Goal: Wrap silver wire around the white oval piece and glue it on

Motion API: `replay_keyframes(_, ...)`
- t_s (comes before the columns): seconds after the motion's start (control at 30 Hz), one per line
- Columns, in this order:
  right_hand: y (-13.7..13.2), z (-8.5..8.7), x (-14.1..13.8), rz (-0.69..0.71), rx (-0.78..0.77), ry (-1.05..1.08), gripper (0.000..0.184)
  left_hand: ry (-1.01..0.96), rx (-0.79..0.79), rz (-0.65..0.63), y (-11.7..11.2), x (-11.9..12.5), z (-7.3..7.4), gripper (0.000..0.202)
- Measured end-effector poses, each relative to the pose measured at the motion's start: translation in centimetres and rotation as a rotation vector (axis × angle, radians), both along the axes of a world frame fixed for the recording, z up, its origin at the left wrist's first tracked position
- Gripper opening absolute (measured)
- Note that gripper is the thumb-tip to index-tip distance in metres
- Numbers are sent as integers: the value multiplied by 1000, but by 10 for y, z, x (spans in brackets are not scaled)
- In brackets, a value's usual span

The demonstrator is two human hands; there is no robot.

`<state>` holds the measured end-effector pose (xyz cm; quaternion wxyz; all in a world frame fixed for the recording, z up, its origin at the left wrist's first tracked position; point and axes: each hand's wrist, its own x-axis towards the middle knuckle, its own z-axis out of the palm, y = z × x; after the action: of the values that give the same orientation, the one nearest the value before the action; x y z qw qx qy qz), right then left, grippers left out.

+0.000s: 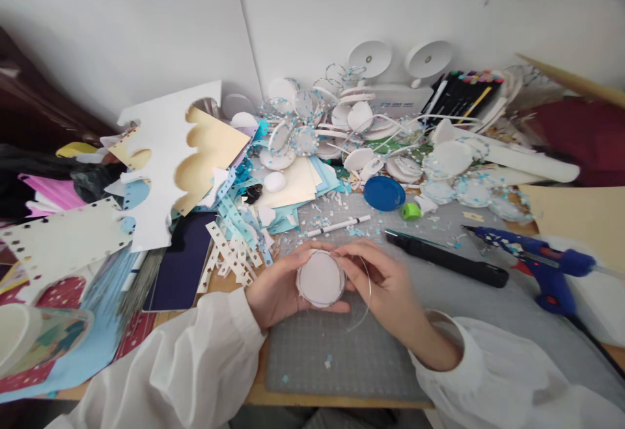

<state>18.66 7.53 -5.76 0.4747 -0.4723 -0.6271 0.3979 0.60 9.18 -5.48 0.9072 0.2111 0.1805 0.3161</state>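
My left hand (280,289) is closed round a small white disc (321,278) with thin thread or wire around its rim, held above the grey cutting mat (297,370). At the disc's right edge, my right hand (383,282) pinches a thin, clear-looking strand (370,289) that loops down beside the fingers. Beyond the hands lie a white pen (338,225), a black-handled tool (446,258), a blue oval lid or disc (384,194) and a small green piece (411,211).
To the right rests a blue glue gun (547,266) with its cord. White discs wound with blue-dotted strands (303,140) are heaped at the back. Punched paper strips (229,253), a dark blue notebook (178,263) and a clear tub (46,338) crowd the left. Markers (459,97) stand behind.
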Motion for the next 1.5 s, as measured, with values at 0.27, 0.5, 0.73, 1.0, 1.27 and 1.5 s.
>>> replay_keyframes(0.27, 1, -3, 1, -28, 65, -66, 15, 4, 4, 57, 0, 3, 2, 29)
replay_keyframes(0.5, 1, -3, 0, -8, 148, -113, 21, 11, 1, 94, -2, 5, 2, 29)
replay_keyframes(0.73, -1, -1, 0, -3, 203, -129, 25, -14, 26, 92, -4, 6, 2, 30)
replay_keyframes(1.0, 0, 1, -1, -58, 114, -30, 17, 44, 52, 132, -6, 5, 0, 31)
replay_keyframes(1.27, -3, 0, 1, -48, -60, 231, 19, 42, 90, 281, -1, 3, 1, 40)
replay_keyframes(1.5, -6, 0, -3, -2, 183, -32, 21, -2, 45, 304, 0, 3, 0, 33)
